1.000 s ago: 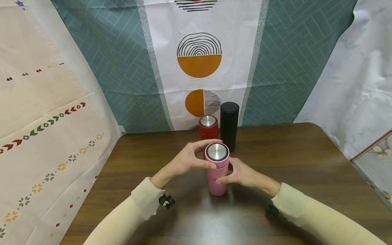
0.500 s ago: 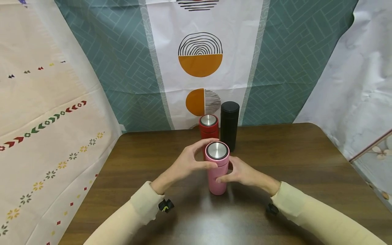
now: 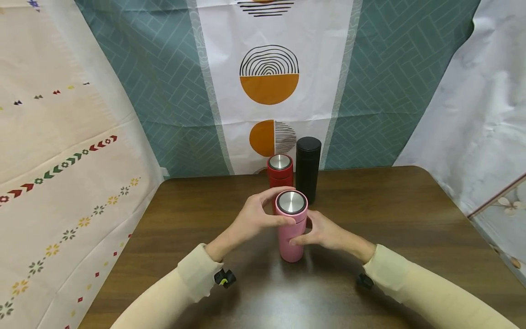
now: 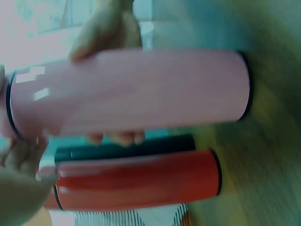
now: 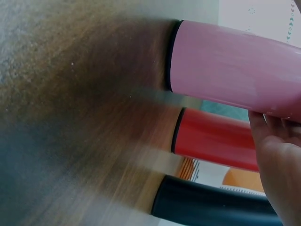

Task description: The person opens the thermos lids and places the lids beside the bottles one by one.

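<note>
A pink thermos flask (image 3: 291, 237) with a steel-topped lid (image 3: 291, 203) stands upright between both hands. My left hand (image 3: 256, 214) grips the lid, its thumb across the front and its fingers round the back. Lower down, my right hand (image 3: 324, 231) holds the flask's body, with the thumb in front. The right wrist view shows the right fingers (image 5: 277, 123) against the pink wall. In the left wrist view the flask's body (image 4: 141, 92) lies across the picture, and the left hand (image 4: 21, 188) is at its lid end. Whether the lid is loose cannot be seen.
Just behind the pink flask stands a red thermos flask (image 3: 280, 172), partly hidden by the left hand. A tall black flask (image 3: 307, 169) is to its right. All are on a brown wooden table (image 3: 370, 201), with patterned cloths (image 3: 164, 91) hanging behind and beside it.
My left thumb has slid a little to the right across the front of the lid, while the fingers behind shifted slightly left. The right hand and the flask's body stay in place.
</note>
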The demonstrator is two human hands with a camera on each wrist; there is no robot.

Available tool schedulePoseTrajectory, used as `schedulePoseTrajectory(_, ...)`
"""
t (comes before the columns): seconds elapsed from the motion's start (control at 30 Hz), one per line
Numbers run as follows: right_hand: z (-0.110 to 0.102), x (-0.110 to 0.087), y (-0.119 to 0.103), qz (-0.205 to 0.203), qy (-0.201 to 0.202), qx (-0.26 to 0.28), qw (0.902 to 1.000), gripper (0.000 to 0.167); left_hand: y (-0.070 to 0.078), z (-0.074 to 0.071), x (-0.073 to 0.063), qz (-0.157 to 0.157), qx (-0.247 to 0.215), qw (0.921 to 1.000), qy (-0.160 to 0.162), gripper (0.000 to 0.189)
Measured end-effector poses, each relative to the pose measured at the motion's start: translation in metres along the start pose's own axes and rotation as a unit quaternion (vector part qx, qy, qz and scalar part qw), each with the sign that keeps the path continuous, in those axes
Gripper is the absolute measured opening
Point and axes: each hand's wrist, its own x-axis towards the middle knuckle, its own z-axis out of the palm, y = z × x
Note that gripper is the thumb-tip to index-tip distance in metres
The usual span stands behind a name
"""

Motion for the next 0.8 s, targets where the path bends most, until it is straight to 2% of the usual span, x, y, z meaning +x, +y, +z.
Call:
schedulePoseTrajectory(0.1, 0.000, 0.000, 0.000, -0.007, 0.001, -0.005, 1.0000, 0.065, 0.004, 0.009, -0.006, 0.004, 0.037, 0.9983, 0.044, 0.067)
schedulePoseTrajectory(0.2, 0.000, 0.000, 0.000, -0.011, 0.000, -0.006, 0.9999, 0.064, 0.007, 0.010, -0.007, 0.007, 0.043, 0.9980, 0.045, 0.069)
schedulePoseTrajectory(0.33, 0.001, 0.000, 0.000, -0.009, -0.001, -0.003, 1.0000, 0.063, 0.007, 0.000, -0.004, -0.008, 0.013, 0.9994, -0.031, 0.073)
schedulePoseTrajectory(0.43, 0.001, 0.000, 0.001, -0.008, -0.001, -0.001, 1.0000, 0.062, 0.005, -0.010, 0.001, -0.012, -0.015, 0.9957, -0.090, 0.074)
schedulePoseTrajectory(0.53, 0.001, 0.000, 0.001, -0.005, -0.001, -0.001, 1.0000, 0.061, 0.002, -0.015, 0.004, -0.009, -0.038, 0.9934, -0.108, 0.068)
schedulePoseTrajectory(0.63, 0.001, 0.000, 0.001, -0.002, -0.002, -0.001, 1.0000, 0.061, -0.001, -0.013, 0.003, -0.006, -0.043, 0.9953, -0.087, 0.063)
schedulePoseTrajectory(0.8, 0.000, -0.001, 0.002, -0.003, -0.004, 0.007, 1.0000, 0.062, -0.002, 0.001, -0.003, -0.003, -0.034, 0.9993, -0.014, 0.061)
